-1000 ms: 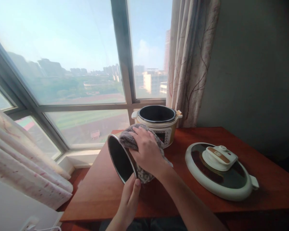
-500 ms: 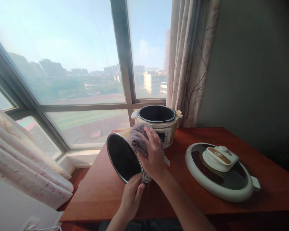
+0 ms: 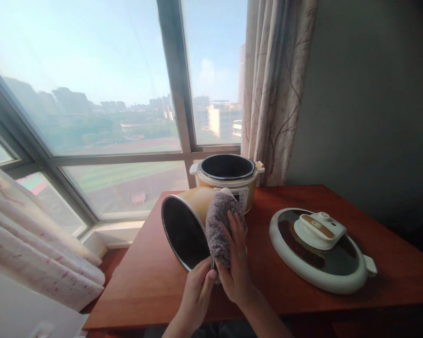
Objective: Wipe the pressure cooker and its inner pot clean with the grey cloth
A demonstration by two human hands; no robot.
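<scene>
An inner pot (image 3: 199,199), gold outside and black inside, lies tilted with its mouth toward the lower left. My left hand (image 3: 197,291) pinches its rim at the near edge, thumb outside. A grey fluffy cloth (image 3: 221,225) lies against the pot's outer right side. Pressed flat on it is my right hand (image 3: 237,260), fingers stretched upward along the cloth. Behind the pot stands the cooker body (image 3: 229,176), cream and gold with a dark opening and a control panel partly covered by the cloth.
On the right of the reddish-brown table (image 3: 134,291) rests a round cream lid (image 3: 313,249) with a dark glass centre and a handle. Windows (image 3: 120,117) stand behind, with curtains (image 3: 275,94) beside them and a dark wall at right.
My right hand and the cloth have slid down and to the right along the pot's outside, uncovering more of its gold surface. The pot has shifted slightly right. My left hand still grips the rim.
</scene>
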